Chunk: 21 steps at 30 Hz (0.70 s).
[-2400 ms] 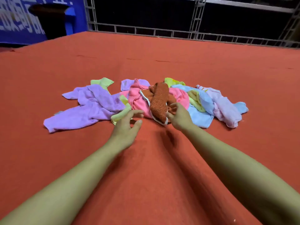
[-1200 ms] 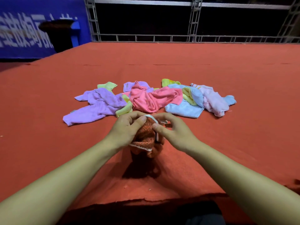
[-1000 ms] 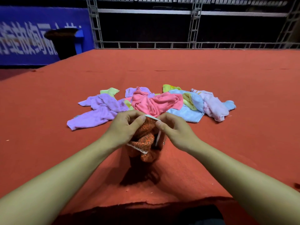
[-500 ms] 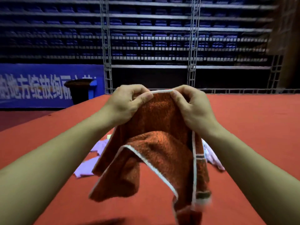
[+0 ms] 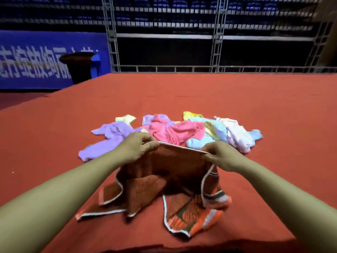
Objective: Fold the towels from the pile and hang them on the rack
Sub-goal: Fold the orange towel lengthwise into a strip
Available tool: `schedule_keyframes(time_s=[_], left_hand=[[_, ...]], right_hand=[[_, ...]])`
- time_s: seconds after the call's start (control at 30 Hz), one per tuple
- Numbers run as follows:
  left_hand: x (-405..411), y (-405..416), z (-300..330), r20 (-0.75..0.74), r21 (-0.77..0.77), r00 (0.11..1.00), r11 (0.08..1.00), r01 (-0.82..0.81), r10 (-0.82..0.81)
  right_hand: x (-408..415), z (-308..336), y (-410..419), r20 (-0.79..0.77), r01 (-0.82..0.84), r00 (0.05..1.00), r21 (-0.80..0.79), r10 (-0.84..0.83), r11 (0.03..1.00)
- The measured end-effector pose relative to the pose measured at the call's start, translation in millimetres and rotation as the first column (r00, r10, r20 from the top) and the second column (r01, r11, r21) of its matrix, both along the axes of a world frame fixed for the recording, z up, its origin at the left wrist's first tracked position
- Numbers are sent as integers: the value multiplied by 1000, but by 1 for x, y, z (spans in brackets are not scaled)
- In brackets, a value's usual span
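Note:
An orange-brown towel [image 5: 169, 172] with white piping hangs between my hands, its lower part crumpled on the red surface. My left hand [image 5: 135, 148] pinches its top edge at the left corner. My right hand [image 5: 221, 155] pinches the same edge at the right corner, so the edge is stretched between them. Behind the towel lies the pile [image 5: 175, 133] of purple, pink, yellow and light blue towels. No rack is in view.
A wide red cloth-covered surface [image 5: 273, 110] spreads all around, its near edge at the bottom of the view. A grey metal truss railing [image 5: 215, 52] stands beyond the far edge. At the back left are a black bin [image 5: 78, 67] and a blue banner [image 5: 36, 57].
Both hands took the orange-brown towel from the pile and lifted it high. They have since moved apart along its top edge and come down, so the lower part rests on the surface.

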<state>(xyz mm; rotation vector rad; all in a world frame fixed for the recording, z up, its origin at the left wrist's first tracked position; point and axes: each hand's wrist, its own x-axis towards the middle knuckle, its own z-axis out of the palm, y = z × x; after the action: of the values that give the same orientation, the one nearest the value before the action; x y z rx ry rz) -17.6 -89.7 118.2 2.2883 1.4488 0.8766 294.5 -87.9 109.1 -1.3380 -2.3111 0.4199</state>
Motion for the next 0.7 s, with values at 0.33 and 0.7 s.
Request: schedule_keyframes(time_s=[0.33,0.7], left_hand=[[2,13,-19,314,-1,949,1000,30,-28],[-7,78,-27,309,-119,951,993,11,27]], right_hand=[[21,-26,7,-418,12,903,-202,-98,979],[53,-25,76,76,68,995,9,-69,998]])
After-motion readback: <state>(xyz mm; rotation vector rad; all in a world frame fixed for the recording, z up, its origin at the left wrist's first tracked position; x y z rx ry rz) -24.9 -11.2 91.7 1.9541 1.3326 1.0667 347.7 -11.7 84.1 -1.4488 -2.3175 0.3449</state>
